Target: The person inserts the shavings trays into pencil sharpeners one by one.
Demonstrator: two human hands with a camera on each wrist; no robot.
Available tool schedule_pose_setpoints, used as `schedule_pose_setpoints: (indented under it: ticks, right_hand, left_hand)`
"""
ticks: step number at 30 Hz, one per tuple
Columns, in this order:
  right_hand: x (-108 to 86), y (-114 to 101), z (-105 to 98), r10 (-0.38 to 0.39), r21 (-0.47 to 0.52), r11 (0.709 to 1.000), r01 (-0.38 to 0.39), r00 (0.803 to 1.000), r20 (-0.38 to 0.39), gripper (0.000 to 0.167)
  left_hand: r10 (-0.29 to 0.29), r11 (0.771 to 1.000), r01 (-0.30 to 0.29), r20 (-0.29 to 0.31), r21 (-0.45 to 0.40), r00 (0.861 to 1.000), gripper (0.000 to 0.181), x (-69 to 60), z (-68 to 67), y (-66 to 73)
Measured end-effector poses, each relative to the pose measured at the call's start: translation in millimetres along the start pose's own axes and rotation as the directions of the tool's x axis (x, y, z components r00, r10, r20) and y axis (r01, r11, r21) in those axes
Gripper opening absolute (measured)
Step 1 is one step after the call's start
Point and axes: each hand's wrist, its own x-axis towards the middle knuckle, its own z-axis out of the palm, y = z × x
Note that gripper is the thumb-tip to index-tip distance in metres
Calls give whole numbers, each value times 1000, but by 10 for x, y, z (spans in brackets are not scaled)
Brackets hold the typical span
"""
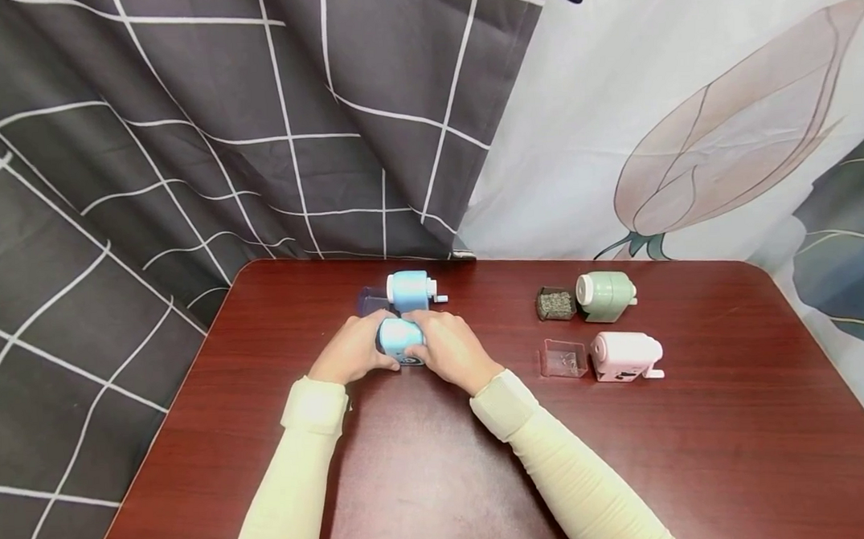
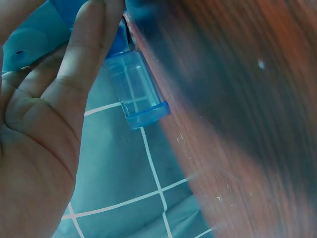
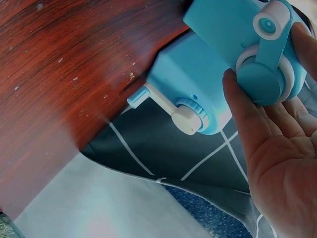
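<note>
Both hands grip a light blue sharpener [image 1: 402, 337] from its two sides in the head view. The left hand [image 1: 354, 350] curls round its left side; the right hand [image 1: 451, 347] holds its right side. Close behind stands another blue sharpener [image 1: 409, 290] with a clear bluish drawer [image 1: 372, 300] at its left. In the right wrist view the held sharpener [image 3: 265, 54] shows its crank beside the right hand's [image 3: 282, 144] fingers. The left wrist view shows the left hand [image 2: 49, 109] near the clear drawer [image 2: 136, 89].
On the right of the table [image 1: 728, 417] stand a green sharpener [image 1: 607, 296] beside a drawer of shavings [image 1: 555, 304], and a pink sharpener [image 1: 626, 356] beside a clear pink drawer [image 1: 563, 360]. Curtains [image 1: 252, 132] hang along the table's back edge.
</note>
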Motion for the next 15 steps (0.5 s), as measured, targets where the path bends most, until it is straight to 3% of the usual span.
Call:
schedule_pose_setpoints:
  ticks: [15]
  right_hand:
    - [1,-6,9,-13,18,1000,13,1000,4,46]
  left_hand:
    - [12,999,-11,9,-45,1000,63,-15,5,0]
